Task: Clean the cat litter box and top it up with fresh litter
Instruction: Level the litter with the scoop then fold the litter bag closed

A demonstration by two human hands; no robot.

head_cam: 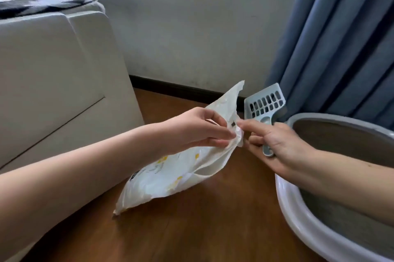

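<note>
A white litter bag (170, 176) with yellow print leans on the wooden floor, its top lifted. My left hand (198, 129) pinches the bag's upper edge. My right hand (275, 146) holds the handle of a pale blue slotted scoop (264, 105), whose head points up, while its index finger and thumb also pinch the bag's edge from the right. The litter box (283, 195), white rim below and grey hood rim above, stands at the right with grey litter inside; my right forearm crosses over it.
A cream sofa (53, 91) with a dark cloth on top fills the left side. Blue curtains (341, 37) hang behind the litter box. A white wall with dark skirting runs along the back. Wooden floor (191, 229) lies between sofa and box.
</note>
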